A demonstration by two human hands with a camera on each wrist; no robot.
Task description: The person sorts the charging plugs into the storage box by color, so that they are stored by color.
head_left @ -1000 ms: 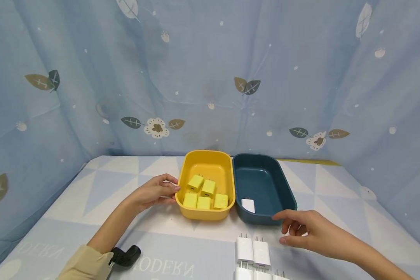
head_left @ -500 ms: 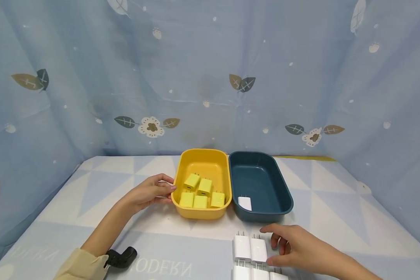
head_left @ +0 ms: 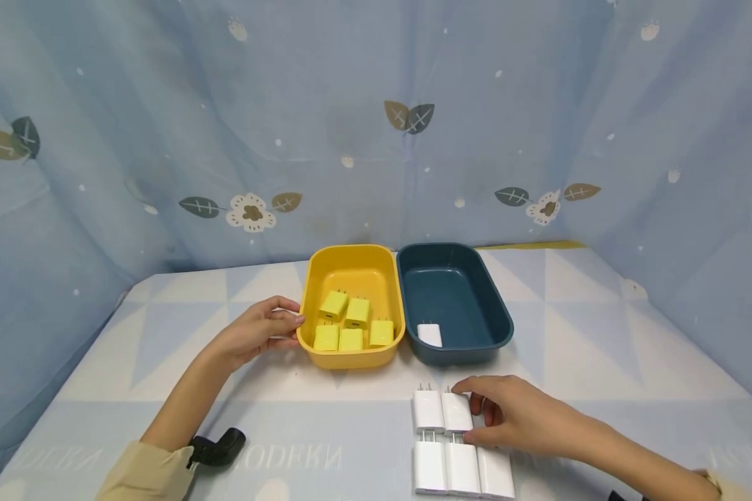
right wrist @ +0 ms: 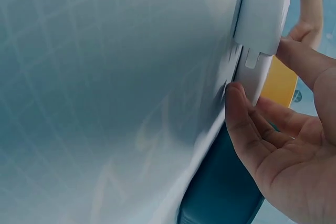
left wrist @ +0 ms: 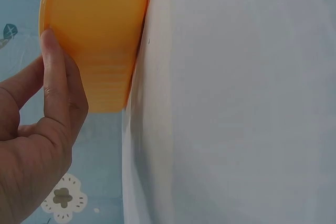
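Observation:
In the head view, my left hand [head_left: 257,334] holds the left rim of a yellow plastic bin [head_left: 350,360], its fingers against the outer wall in the left wrist view. Several yellow charger plugs [head_left: 357,312] lie inside that bin. My right hand [head_left: 526,416] reaches over a block of several white charger plugs on the table. Its index finger and thumb are at the two ends of the upper right white charger plug [head_left: 456,413], pinching it; the right wrist view shows this plug [right wrist: 253,77] between the fingertips.
A dark teal bin [head_left: 457,355] stands against the yellow bin's right side, with one white charger plug [head_left: 430,335] at its front left. More white plugs [head_left: 429,467] lie nearest me. A patterned blue curtain [head_left: 350,90] hangs behind the table.
My right hand has moved from the teal bin's front rim left and toward me, onto the upper right white plug. My left hand has stayed on the yellow bin; the head view has tilted down.

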